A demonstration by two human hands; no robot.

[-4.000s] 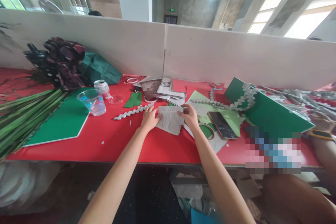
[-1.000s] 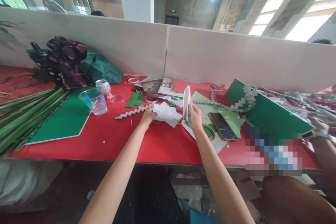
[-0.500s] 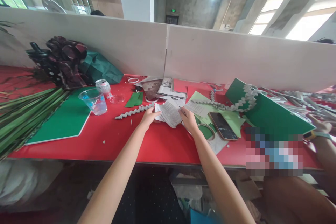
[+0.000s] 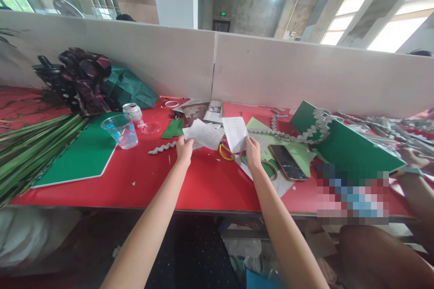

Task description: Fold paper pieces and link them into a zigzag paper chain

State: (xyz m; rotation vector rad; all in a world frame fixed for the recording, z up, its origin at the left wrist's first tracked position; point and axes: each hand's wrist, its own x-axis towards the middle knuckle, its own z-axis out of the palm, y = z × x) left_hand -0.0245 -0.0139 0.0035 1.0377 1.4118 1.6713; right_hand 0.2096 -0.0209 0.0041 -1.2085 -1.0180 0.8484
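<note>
My left hand [image 4: 185,150] pinches the left end of a whitish sheet of paper [image 4: 205,134], held above the red table. My right hand [image 4: 252,150] grips the right edge of a printed sheet [image 4: 234,133] that tilts toward the first one, their edges close together. Below and between them, the yellow handle of what looks like scissors [image 4: 226,151] shows; the rest is hidden. A zigzag folded paper strip [image 4: 162,148] lies by my left hand. Near my right hand are a roll of tape [image 4: 271,169] and a phone [image 4: 287,161].
On the left stand a plastic cup [image 4: 124,132] and a can [image 4: 133,114], beside a green board [image 4: 77,158] with long leaves [image 4: 40,149]. Another green board [image 4: 349,144] leans at right, near a co-worker's hand [image 4: 412,158]. A white partition [image 4: 288,70] runs behind.
My hands have moved apart, and the papers that overlapped between them are now two separate sheets, one in each hand. The yellow scissors handle has come into view beneath.
</note>
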